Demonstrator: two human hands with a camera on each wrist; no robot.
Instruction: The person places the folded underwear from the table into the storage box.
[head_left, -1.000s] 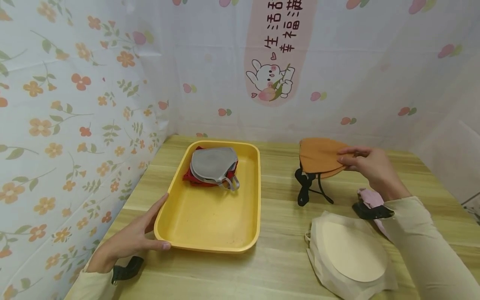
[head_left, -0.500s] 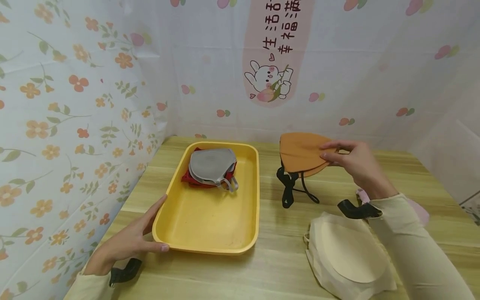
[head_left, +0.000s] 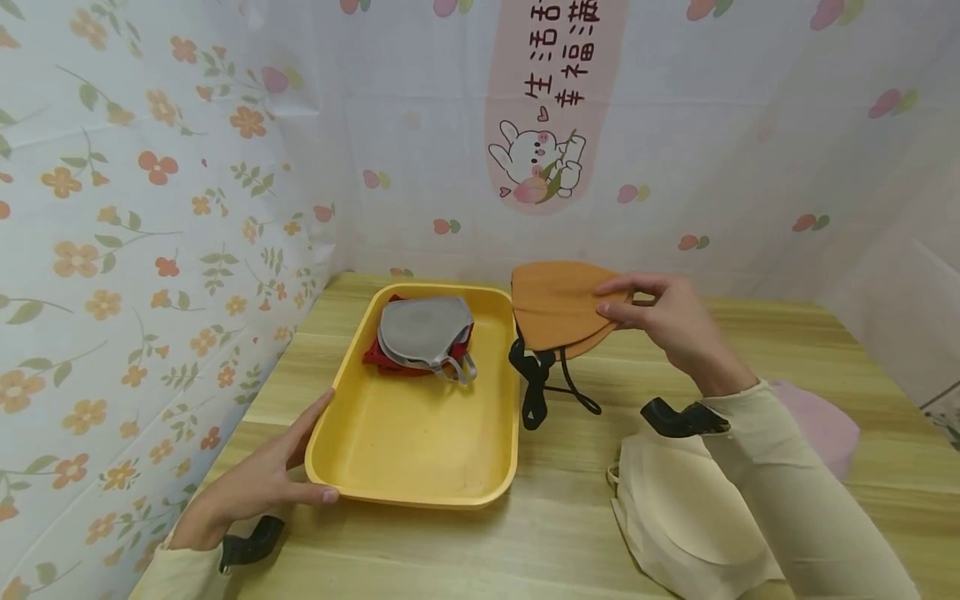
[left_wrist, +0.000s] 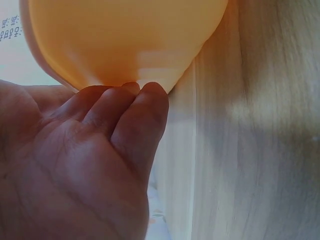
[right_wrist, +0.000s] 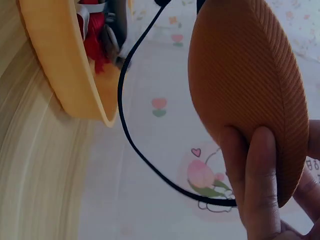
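My right hand [head_left: 667, 321] pinches a folded orange bra [head_left: 558, 304] by its right end, thumb and fingers on opposite faces. The bra is in the air at the right rim of a yellow tray [head_left: 427, 450], and its black straps [head_left: 534, 387] hang down. In the right wrist view, the ribbed orange cup [right_wrist: 245, 75] shows between fingers and thumb. My left hand [head_left: 255, 479] rests against the tray's front left corner, thumb along the front wall. Its fingers touch the outer wall in the left wrist view. Inside the tray, a folded grey bra [head_left: 423, 325] lies on a red garment [head_left: 378, 358].
A beige garment with a cup shape [head_left: 667, 500] lies at the front right, partly under my right forearm. Behind the sleeve is a pink garment [head_left: 817, 425]. Patterned cloth [head_left: 420, 108] hangs at the back and left of the wooden table [head_left: 390, 558].
My right hand has carried the orange bra left, from the right part of the table to the tray's right rim. More of the pink garment shows. The left hand and tray stay in place.
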